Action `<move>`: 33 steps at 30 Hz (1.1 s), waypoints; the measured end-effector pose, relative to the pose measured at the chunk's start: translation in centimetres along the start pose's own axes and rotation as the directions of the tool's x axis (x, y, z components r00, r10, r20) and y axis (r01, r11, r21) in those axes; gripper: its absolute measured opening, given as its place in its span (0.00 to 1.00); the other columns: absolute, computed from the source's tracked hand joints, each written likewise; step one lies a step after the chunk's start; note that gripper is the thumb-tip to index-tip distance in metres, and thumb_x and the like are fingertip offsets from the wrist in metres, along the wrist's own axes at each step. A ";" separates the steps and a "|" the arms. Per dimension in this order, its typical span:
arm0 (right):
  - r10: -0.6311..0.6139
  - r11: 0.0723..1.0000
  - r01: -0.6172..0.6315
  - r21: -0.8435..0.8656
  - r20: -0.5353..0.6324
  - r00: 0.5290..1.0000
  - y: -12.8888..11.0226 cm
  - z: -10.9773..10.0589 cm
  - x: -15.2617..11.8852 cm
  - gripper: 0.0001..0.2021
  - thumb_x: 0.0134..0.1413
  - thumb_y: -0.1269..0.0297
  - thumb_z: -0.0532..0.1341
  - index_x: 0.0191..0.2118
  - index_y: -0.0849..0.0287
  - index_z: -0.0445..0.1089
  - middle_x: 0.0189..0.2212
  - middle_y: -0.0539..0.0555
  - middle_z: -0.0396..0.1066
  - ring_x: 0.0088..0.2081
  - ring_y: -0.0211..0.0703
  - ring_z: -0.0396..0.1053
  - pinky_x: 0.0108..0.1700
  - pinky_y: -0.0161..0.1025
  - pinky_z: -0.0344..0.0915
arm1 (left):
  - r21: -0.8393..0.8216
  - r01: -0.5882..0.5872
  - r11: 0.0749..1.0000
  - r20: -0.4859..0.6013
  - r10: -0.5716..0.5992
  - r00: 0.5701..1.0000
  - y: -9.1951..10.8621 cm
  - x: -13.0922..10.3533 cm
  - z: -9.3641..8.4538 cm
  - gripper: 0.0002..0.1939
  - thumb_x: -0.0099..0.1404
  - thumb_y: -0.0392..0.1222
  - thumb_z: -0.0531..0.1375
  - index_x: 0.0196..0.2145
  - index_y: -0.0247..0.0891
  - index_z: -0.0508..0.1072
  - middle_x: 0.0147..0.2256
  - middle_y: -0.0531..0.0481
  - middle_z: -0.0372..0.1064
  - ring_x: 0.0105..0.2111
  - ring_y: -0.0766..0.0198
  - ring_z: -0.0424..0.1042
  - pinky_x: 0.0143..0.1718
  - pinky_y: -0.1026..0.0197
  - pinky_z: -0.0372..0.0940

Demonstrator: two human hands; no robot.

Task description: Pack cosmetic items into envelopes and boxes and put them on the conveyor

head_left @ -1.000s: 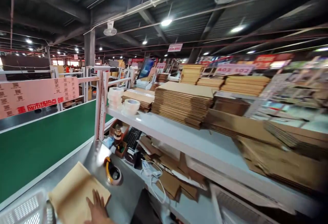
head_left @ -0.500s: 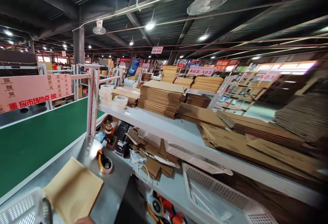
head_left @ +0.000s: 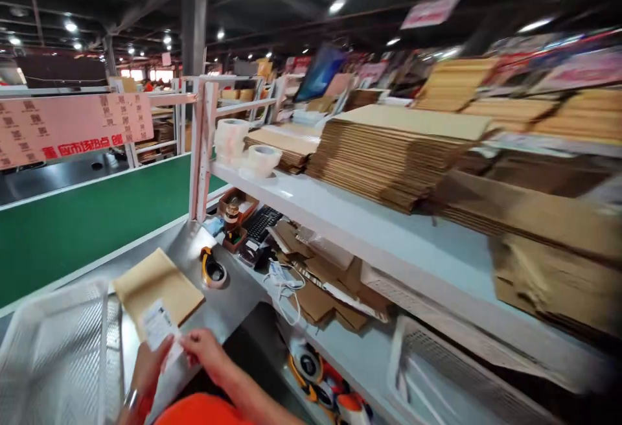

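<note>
A white printed label (head_left: 156, 322) is pinched between my two hands above the near end of the metal bench. My left hand (head_left: 151, 365) grips its lower edge, fingers closed. Thumb and finger of my right hand (head_left: 203, 349) are closed at the label's right side, by a pale strip; blur hides which part is backing. Just beyond the label, a yellowish-brown paper mailer (head_left: 162, 275) lies flat on the bench, partly covered by it. A yellow-and-black tape dispenser (head_left: 212, 269) sits past the mailer's right corner.
At left stands a white perforated basket (head_left: 58, 347). On the right, a shelf (head_left: 301, 192) carries tape rolls (head_left: 262, 159) and stacked flat cardboard (head_left: 379, 159). Below are cardboard scraps (head_left: 315, 295), a keyboard (head_left: 264, 223), more tape dispensers (head_left: 323, 379) and another basket (head_left: 437, 360).
My view has swung right-to-left and down, showing more of the bench. Both hands have come into view with the label between them; earlier only a bit of one hand showed at the mailer's edge.
</note>
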State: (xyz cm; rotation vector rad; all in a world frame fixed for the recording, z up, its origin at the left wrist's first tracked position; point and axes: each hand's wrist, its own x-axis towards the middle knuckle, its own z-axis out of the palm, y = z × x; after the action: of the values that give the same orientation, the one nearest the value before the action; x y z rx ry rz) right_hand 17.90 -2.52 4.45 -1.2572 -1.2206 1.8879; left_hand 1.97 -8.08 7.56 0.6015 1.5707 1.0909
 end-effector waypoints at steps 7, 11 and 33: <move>0.010 0.975 -0.025 0.221 0.068 0.998 -2.0 -6.1 -3.4 0.29 0.41 0.33 0.77 0.31 0.59 0.81 0.28 0.52 0.79 0.31 0.40 0.71 0.37 0.38 0.67 | -0.171 -0.070 0.983 0.016 0.074 0.997 0.1 -1.4 7.6 0.27 0.47 0.61 0.76 0.32 0.33 0.82 0.29 0.41 0.80 0.27 0.59 0.77 0.26 0.62 0.65; 0.071 0.916 -0.122 0.382 0.147 0.987 -2.4 -9.0 -5.3 0.24 0.42 0.42 0.81 0.35 0.58 0.83 0.34 0.54 0.82 0.36 0.42 0.76 0.40 0.37 0.72 | -0.181 -0.053 0.982 -0.055 0.043 0.998 -0.5 -2.0 10.3 0.26 0.48 0.59 0.76 0.34 0.33 0.82 0.29 0.42 0.81 0.26 0.59 0.76 0.27 0.61 0.66; 0.098 0.918 -0.150 0.366 0.156 0.983 -1.9 -16.1 -7.3 0.26 0.39 0.42 0.82 0.33 0.61 0.84 0.30 0.54 0.81 0.33 0.40 0.75 0.38 0.37 0.72 | -0.207 0.036 0.978 -0.138 -0.066 0.988 -2.2 -4.4 17.8 0.29 0.48 0.56 0.78 0.38 0.30 0.82 0.32 0.39 0.82 0.29 0.56 0.78 0.28 0.59 0.67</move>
State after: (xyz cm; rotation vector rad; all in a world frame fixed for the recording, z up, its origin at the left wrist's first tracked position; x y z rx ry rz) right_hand 35.49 -1.59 6.76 -1.0310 -0.7979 2.2021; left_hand 20.39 -6.83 7.76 0.3479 1.5636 1.2617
